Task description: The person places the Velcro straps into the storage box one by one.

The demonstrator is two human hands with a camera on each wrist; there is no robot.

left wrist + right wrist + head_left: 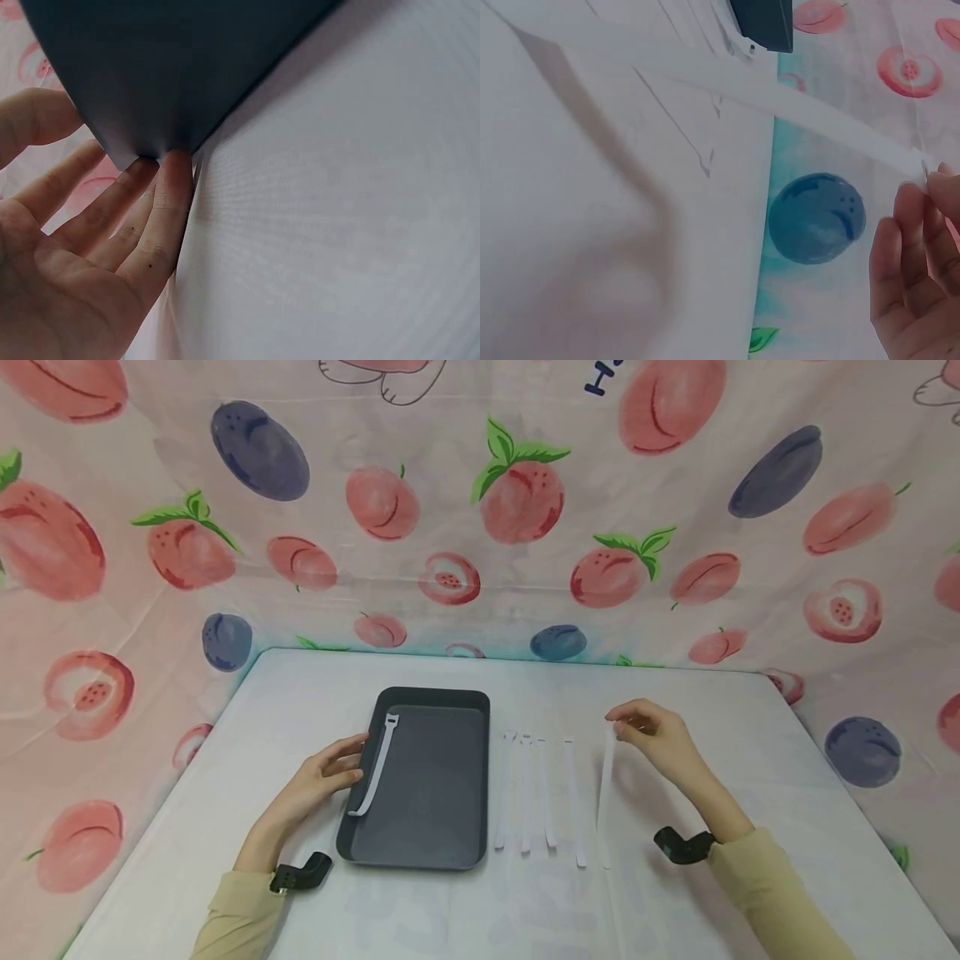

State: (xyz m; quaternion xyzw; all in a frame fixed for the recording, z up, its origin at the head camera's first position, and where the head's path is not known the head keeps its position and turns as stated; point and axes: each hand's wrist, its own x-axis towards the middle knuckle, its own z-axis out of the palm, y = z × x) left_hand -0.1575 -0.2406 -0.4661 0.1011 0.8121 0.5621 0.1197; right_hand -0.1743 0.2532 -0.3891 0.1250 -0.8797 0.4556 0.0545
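My left hand (315, 781) rests its fingers against the left side of a dark grey rectangular tray (438, 777). In the left wrist view, extended fingertips (177, 169) touch the tray's outer wall (180, 67). One white cable strap (381, 767) with a slotted head lies inside the tray, near its left wall. Right of the tray, my right hand (663, 743) pinches the head end of another white cable strap (606, 777) between thumb and fingers. That strap slants down from the fingertips in the right wrist view (705, 79), its far end towards the table.
Several more white cable straps (572, 802) lie side by side on the white tabletop (420, 914), between the tray and my right hand. A fruit-printed cloth (465, 527) hangs behind the table. Each wrist wears a black camera mount (682, 845).
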